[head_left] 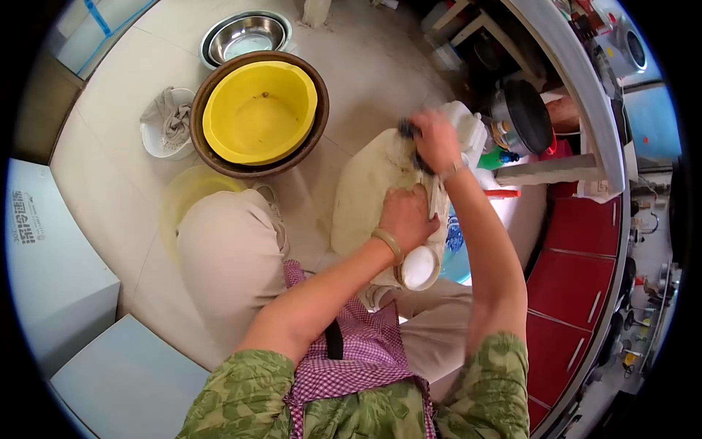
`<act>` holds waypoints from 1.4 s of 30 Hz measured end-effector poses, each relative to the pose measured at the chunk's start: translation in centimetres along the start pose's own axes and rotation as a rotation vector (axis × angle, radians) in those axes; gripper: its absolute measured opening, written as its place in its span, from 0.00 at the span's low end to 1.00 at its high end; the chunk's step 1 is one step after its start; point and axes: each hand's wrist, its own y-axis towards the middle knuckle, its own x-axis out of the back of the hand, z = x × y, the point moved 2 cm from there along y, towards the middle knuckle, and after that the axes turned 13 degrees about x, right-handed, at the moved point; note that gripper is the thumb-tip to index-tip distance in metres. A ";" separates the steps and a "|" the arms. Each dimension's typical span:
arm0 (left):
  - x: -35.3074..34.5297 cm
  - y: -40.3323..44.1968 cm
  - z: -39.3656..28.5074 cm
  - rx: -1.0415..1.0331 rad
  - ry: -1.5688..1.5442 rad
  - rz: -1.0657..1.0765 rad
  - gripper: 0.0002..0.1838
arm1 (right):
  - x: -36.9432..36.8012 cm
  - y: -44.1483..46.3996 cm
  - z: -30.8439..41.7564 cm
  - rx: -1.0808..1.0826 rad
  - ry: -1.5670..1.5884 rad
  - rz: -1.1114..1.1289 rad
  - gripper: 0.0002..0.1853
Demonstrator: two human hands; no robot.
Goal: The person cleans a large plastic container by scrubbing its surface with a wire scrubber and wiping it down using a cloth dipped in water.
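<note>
A big whitish plastic jug with a white round cap lies on its side on the floor in front of me. My left hand is closed round the jug's handle area near the cap, a bangle on its wrist. Farther up, my right hand is closed on a dark object against the jug's upper side. That hand is slightly blurred, and most of the dark object is hidden beneath it.
A yellow basin sits inside a brown basin. Steel bowls stand behind them, and a white tub holds a grey cloth. At right are a green bottle, a black pan and red cabinets.
</note>
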 end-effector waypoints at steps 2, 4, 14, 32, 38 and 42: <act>1.0 0.2 0.4 -0.016 0.027 0.024 0.23 | -0.4 2.1 -2.3 -0.057 0.184 0.037 0.14; 2.0 -0.4 0.3 0.000 0.052 0.056 0.23 | -0.7 2.6 -2.9 -0.171 0.530 0.081 0.14; 1.0 -0.3 0.8 0.014 0.036 0.019 0.24 | -1.3 4.2 0.1 0.342 0.521 0.267 0.14; 4.2 -0.4 2.2 -0.036 0.125 0.092 0.22 | -1.3 2.2 -6.7 -0.241 0.761 0.456 0.17; 7.3 0.8 5.6 0.059 0.107 0.331 0.21 | -2.8 -3.0 -7.2 -0.412 0.995 0.210 0.17; 5.8 0.8 5.9 0.181 -0.056 0.426 0.19 | -4.4 -7.8 -5.2 -0.363 1.096 0.071 0.16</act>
